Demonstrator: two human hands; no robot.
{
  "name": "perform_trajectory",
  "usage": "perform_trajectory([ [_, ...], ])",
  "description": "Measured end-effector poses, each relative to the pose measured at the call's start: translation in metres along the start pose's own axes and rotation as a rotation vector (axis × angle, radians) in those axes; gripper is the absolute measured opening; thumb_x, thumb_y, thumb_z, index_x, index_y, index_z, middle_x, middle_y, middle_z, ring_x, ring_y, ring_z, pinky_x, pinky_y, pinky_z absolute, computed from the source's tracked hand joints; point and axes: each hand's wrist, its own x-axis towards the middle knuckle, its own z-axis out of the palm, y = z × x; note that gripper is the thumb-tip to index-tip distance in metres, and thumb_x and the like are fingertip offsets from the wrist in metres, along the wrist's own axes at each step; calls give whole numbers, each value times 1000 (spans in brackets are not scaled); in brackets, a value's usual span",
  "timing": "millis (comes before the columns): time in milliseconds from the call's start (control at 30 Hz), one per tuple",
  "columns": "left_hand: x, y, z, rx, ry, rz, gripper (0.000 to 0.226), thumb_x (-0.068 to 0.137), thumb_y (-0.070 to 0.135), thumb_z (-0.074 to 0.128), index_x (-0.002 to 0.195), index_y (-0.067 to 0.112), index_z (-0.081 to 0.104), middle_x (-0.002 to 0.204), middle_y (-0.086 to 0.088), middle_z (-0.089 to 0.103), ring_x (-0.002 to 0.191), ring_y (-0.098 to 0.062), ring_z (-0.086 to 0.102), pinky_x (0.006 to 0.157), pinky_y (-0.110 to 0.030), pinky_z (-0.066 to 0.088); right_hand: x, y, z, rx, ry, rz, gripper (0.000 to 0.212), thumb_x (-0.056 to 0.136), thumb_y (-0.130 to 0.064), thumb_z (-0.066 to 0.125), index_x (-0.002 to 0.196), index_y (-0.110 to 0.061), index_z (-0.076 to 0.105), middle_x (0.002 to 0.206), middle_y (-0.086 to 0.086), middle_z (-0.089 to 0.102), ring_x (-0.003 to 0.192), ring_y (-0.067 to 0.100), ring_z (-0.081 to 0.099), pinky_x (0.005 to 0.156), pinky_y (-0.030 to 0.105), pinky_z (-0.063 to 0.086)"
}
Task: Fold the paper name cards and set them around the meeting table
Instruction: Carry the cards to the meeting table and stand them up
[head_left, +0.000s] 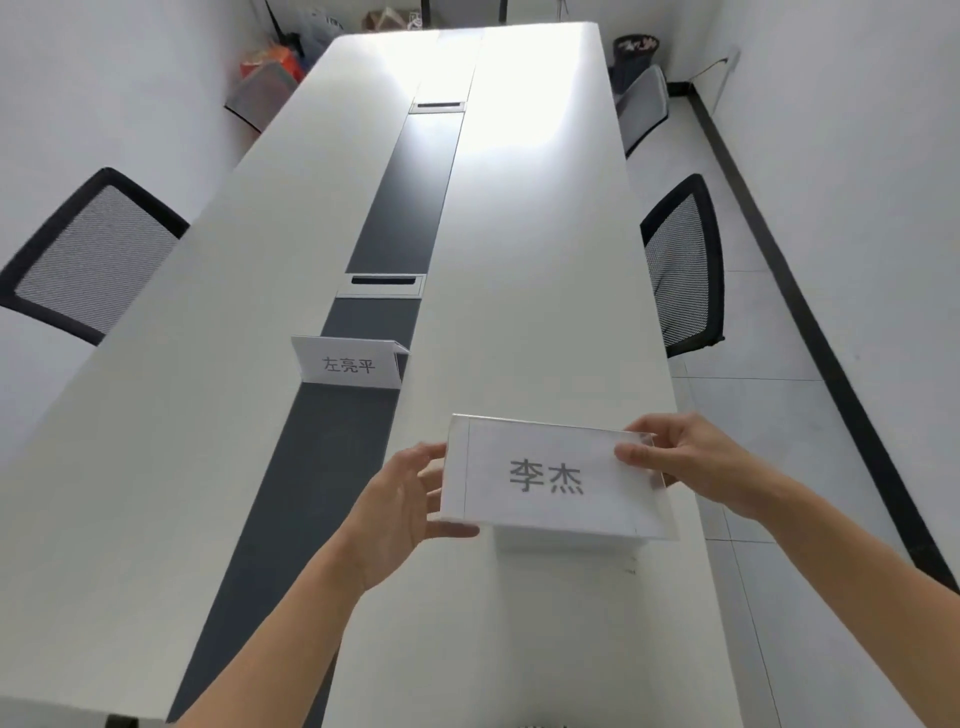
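- Far left: chair (88, 254) tucked at the table (208, 415) edge, no card in front of it as far as I see.
- Centre, on the dark strip: 1 folded card (349, 364) standing, reads 左亮平. I'd call that one done.
- Near centre: my left hand (400, 514), fingers spread, thumb and fingertips nipping the left edge of the 2nd card (550, 478).
- That card reads 李杰, thin pencil guide lines along its edges, held just above the table's near right part w/ a flap hanging under it. Can't tell if it's fully creased.
- Right hand (685, 462): thumb on front, fingers behind, pinching the card's upper right corner.
- Step, I judge: folding card 2 into a tent. Next needs the flaps squared, then set down by a seat, prob the right chair (685, 270), text facing out.
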Motion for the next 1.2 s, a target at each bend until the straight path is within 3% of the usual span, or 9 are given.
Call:
perform_trajectory([
  [167, -11, -24, 3, 25, 36, -125, 70, 71, 43, 69, 131, 8, 53, 132, -24, 57, 103, -35, 64, 84, -49, 55, -3, 5, 23, 31, 0, 63, 22, 87, -28, 67, 92, -7, 71, 69, -1, 69, 52, 7, 62, 48, 17, 46],
  [267, -20, -42, -5, -68, 76, -156, 69, 68, 39, 70, 128, 10, 57, 130, -25, 58, 101, -36, 64, 82, -49, 56, 0, 21, 24, 69, 146, 75, 31, 88, -32, 64, 102, -5, 69, 75, 3, 70, 53, 11, 64, 54, 23, 49],
  [367, -33, -57, -21, -108, 150, -159, 68, 67, 38, 71, 127, 10, 57, 129, -24, 59, 97, -33, 63, 76, -45, 55, 7, 53, 8, -102, 349, 42, 52, 76, -41, 75, 122, -19, 61, 102, 0, 70, 88, 15, 69, 77, 32, 53],
  [467, -50, -69, -39, -105, 231, -190, 64, 72, 36, 65, 128, 8, 55, 121, -23, 64, 93, -30, 62, 70, -42, 53, 11, 89, 3, -253, 194, 144, 91, 63, -36, 87, 141, -30, 40, 128, -4, 52, 121, 17, 50, 102, 40, 43],
  [533, -60, -76, -49, -93, 271, -216, 60, 74, 34, 63, 126, 6, 56, 111, -19, 67, 89, -29, 61, 67, -41, 50, 16, 110, 9, -298, 88, 235, 99, 61, -31, 89, 145, -31, 35, 139, 0, 47, 132, 21, 42, 106, 39, 38],
  [700, -77, -88, -64, -124, 304, -274, 52, 80, 36, 53, 124, 7, 58, 108, -19, 67, 90, -30, 58, 65, -41, 46, 27, 130, 16, -332, 115, 276, 79, 62, -24, 89, 132, -31, 52, 132, 8, 58, 128, 24, 49, 100, 36, 41],
  [967, -77, -90, -77, -147, 289, -252, 43, 91, 33, 44, 122, 8, 59, 106, -18, 68, 89, -30, 56, 66, -41, 44, 0, 78, 19, -356, 223, 36, 54, 57, -42, 87, 104, -45, 60, 111, -18, 64, 108, 14, 59, 98, 37, 46],
  [1067, -81, -88, -73, -162, 296, -209, 42, 92, 32, 43, 122, 8, 59, 105, -17, 68, 88, -29, 56, 66, -40, 44, -3, 52, 25, -236, 276, -69, 37, 67, -31, 85, 98, -28, 64, 103, -9, 71, 98, 13, 67, 90, 37, 52],
  [1200, -101, -86, -65, -213, 321, -85, 45, 88, 34, 47, 121, 7, 61, 106, -16, 68, 88, -28, 56, 65, -40, 43, 1, 19, 30, -68, 347, -99, 41, 68, -41, 75, 96, -14, 61, 95, 8, 72, 84, 24, 69, 77, 40, 54],
])
